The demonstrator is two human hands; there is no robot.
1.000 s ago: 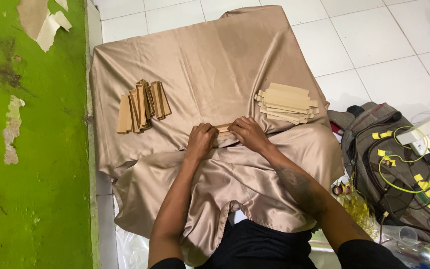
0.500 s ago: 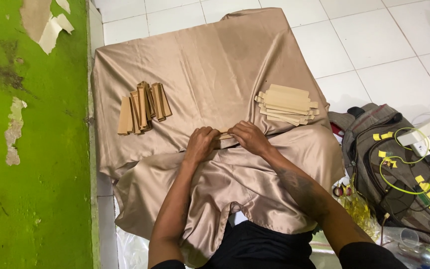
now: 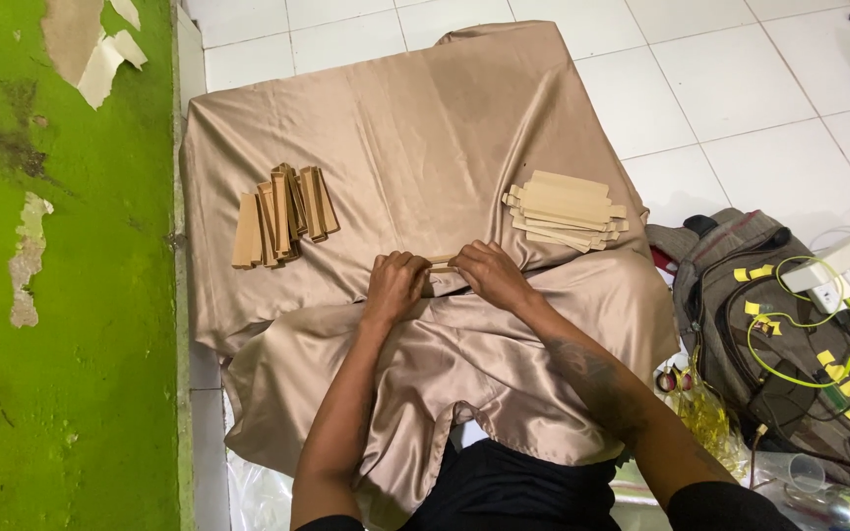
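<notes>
At centre frame on the tan satin cloth (image 3: 425, 128), left hand (image 3: 395, 285) and right hand (image 3: 484, 275) pinching one thin cardboard strip (image 3: 442, 262) between them, folded pieces (image 3: 282, 211) upper left, flat strip stack (image 3: 565, 208) upper right, backpack (image 3: 740, 324) at right.

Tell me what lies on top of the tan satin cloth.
On the tan satin cloth lie a folded cardboard stack at left and a flat cardboard stack at right. Both hands, left hand and right hand, cover one strip. What is beneath the cloth is hidden.
</notes>
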